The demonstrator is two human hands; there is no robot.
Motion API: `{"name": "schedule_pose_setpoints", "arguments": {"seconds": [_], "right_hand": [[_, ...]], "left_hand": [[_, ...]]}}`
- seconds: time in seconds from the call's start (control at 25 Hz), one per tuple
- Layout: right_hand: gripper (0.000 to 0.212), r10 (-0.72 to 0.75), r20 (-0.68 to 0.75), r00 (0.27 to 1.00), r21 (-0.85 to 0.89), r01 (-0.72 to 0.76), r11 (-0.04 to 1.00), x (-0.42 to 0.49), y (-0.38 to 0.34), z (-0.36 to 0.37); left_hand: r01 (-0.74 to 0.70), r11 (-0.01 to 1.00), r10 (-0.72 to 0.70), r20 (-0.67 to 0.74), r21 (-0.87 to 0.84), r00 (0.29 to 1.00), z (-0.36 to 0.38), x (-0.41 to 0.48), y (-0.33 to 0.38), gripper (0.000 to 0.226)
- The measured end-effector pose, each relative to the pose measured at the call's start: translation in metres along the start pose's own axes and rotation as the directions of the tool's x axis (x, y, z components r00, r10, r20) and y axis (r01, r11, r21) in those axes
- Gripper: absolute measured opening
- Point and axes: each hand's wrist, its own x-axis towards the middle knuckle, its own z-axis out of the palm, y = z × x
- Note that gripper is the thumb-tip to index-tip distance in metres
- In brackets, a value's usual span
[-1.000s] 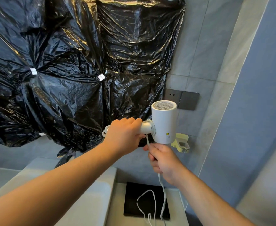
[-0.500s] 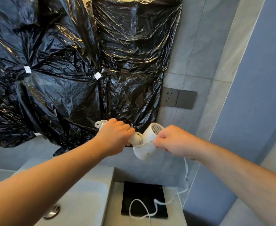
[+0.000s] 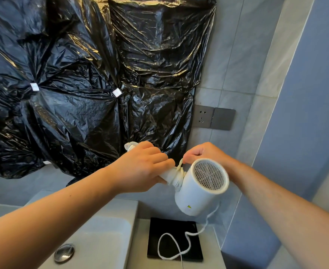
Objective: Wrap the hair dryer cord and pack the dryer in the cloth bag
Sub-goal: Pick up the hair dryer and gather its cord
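A white hair dryer is held in the air above the counter, its mesh end facing me. My left hand grips its handle. My right hand pinches the white cord right at the handle's joint, where a turn of it lies around the handle. The rest of the cord hangs down behind the dryer and loops over a flat black cloth bag on the counter.
Crinkled black plastic sheeting covers the wall behind. A grey socket plate sits on the tiled wall at right. A sink with a metal drain plug lies below my left arm. A blue wall bounds the right side.
My right hand has carried the cord up and over the handle, from below the dryer to above it. The dryer has tilted so its mesh end now faces me.
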Motion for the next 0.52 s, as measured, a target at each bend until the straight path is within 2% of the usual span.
{"name": "schedule_pose_setpoints", "arguments": {"seconds": [0.08, 0.16, 0.24, 0.36, 0.52], "right_hand": [[0.009, 0.024, -0.027, 0.999, 0.273, -0.016, 0.962, -0.006, 0.015, 0.007], [0.011, 0.189, -0.018, 0.982, 0.598, -0.141, 0.789, -0.015, 0.024, 0.017], [0.031, 0.307, 0.011, 0.952, 0.765, -0.205, 0.61, -0.021, 0.032, 0.026], [0.044, 0.437, -0.116, 0.892, 0.869, -0.121, 0.479, -0.027, 0.038, 0.036], [0.028, 0.32, -0.081, 0.944, 0.902, -0.067, 0.427, -0.027, 0.044, 0.055]], "left_hand": [[0.063, 0.997, -0.067, -0.069, -0.052, 0.995, -0.002, 0.0, 0.003, 0.036], [0.148, 0.983, -0.158, -0.102, -0.107, 0.982, 0.0, 0.0, 0.009, 0.038], [0.245, 0.952, -0.267, -0.103, -0.185, 0.958, 0.004, 0.002, 0.016, 0.04], [0.358, 0.879, -0.401, -0.08, -0.314, 0.913, 0.01, 0.005, 0.025, 0.041], [0.55, 0.729, -0.601, 0.004, -0.407, 0.799, 0.02, 0.006, 0.039, 0.036]]}}
